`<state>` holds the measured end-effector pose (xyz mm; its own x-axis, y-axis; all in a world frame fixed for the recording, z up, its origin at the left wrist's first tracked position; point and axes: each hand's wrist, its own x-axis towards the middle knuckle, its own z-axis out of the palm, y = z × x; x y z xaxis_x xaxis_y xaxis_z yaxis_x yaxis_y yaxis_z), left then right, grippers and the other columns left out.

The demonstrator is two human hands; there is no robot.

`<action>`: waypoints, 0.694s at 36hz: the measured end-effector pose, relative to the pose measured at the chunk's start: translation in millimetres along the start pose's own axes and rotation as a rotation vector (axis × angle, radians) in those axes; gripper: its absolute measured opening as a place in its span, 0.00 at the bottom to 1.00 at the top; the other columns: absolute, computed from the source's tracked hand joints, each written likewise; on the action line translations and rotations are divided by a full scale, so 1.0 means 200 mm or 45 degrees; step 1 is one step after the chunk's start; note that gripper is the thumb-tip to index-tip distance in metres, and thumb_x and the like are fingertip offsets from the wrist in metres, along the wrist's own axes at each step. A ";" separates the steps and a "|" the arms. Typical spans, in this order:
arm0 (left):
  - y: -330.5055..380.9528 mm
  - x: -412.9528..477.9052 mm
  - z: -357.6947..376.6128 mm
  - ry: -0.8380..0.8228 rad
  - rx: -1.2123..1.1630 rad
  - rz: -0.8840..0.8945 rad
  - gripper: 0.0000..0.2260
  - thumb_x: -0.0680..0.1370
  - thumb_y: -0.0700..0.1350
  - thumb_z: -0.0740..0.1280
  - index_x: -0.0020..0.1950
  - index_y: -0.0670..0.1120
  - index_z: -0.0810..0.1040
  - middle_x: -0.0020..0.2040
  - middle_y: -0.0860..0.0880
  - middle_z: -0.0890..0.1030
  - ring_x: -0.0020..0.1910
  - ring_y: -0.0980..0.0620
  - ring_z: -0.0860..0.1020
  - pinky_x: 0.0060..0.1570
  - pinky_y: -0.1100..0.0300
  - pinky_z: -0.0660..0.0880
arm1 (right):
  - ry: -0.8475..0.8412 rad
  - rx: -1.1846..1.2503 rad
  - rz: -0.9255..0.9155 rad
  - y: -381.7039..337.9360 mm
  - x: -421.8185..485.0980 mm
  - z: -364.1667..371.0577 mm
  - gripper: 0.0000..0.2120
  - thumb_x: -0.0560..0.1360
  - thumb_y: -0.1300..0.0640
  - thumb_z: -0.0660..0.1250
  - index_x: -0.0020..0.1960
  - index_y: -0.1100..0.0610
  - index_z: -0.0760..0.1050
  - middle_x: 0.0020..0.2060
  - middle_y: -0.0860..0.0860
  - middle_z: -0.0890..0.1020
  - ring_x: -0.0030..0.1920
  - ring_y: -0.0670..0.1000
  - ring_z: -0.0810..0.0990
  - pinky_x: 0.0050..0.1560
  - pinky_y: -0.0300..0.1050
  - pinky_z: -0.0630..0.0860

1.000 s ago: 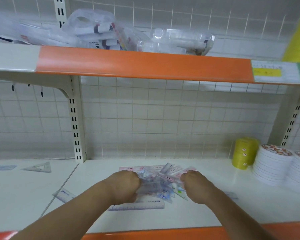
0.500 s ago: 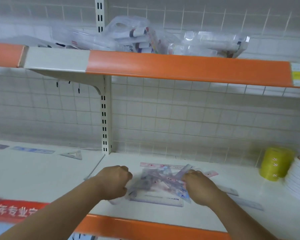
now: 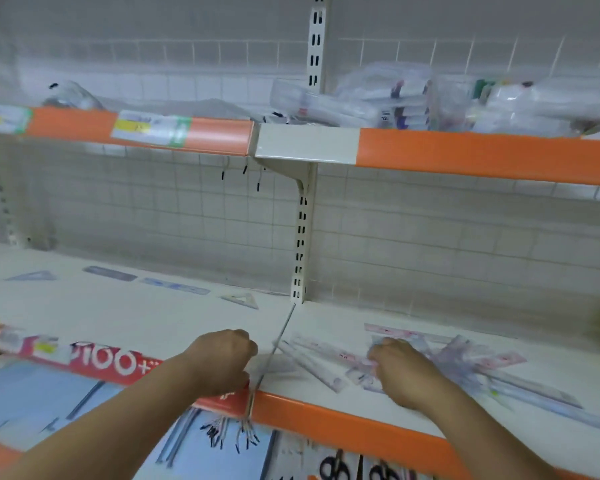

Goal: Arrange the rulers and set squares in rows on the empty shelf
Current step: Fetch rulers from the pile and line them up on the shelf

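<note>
Clear glossy plastic rulers (image 3: 312, 365) on a smooth matt cream metal shelf (image 3: 333, 320) with glossy orange edge strip (image 3: 343, 427)

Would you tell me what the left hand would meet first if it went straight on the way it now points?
The left hand would most likely meet the left end of the pile of clear plastic rulers, just across the seam in the white shelf, though blur leaves depth uncertain.

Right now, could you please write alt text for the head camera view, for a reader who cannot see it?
A person's right hand rests on a jumbled pile of clear rulers and set squares on a white shelf, the curled left hand beside it. To the left, a row of rulers and set squares lies along the back.
</note>
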<state>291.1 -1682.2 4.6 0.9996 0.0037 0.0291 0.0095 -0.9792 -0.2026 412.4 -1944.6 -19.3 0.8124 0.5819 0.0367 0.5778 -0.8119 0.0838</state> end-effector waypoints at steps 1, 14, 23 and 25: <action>-0.04 -0.03 0.01 0.000 -0.003 -0.009 0.17 0.78 0.49 0.62 0.65 0.46 0.73 0.61 0.47 0.75 0.60 0.47 0.74 0.54 0.58 0.72 | 0.004 0.000 -0.013 -0.06 0.00 -0.01 0.07 0.76 0.63 0.59 0.44 0.53 0.69 0.48 0.53 0.70 0.53 0.54 0.74 0.43 0.46 0.69; -0.57 -0.52 0.10 -0.023 -0.084 -0.135 0.14 0.78 0.47 0.62 0.63 0.46 0.75 0.59 0.45 0.75 0.58 0.46 0.75 0.51 0.57 0.70 | 0.016 0.073 -0.123 -0.79 0.07 -0.10 0.15 0.77 0.63 0.56 0.61 0.54 0.73 0.57 0.52 0.73 0.60 0.54 0.71 0.54 0.46 0.71; -0.90 -0.87 0.15 -0.060 -0.134 -0.309 0.02 0.76 0.42 0.61 0.44 0.45 0.70 0.39 0.49 0.67 0.44 0.44 0.73 0.42 0.52 0.70 | 0.045 0.068 -0.267 -1.27 0.13 -0.15 0.14 0.78 0.62 0.57 0.59 0.53 0.74 0.53 0.50 0.74 0.56 0.52 0.72 0.53 0.47 0.74; -0.97 -0.93 0.17 -0.065 -0.175 -0.369 0.05 0.74 0.42 0.62 0.40 0.48 0.67 0.35 0.51 0.66 0.38 0.46 0.71 0.37 0.54 0.69 | 0.034 0.060 -0.304 -1.37 0.15 -0.17 0.14 0.78 0.62 0.56 0.60 0.54 0.73 0.54 0.51 0.74 0.57 0.52 0.72 0.54 0.47 0.74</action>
<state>104.7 -1486.5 6.0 0.9560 0.2930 0.0167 0.2935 -0.9542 -0.0585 275.3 -1703.0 -7.6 0.6505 0.7580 0.0477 0.7566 -0.6522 0.0467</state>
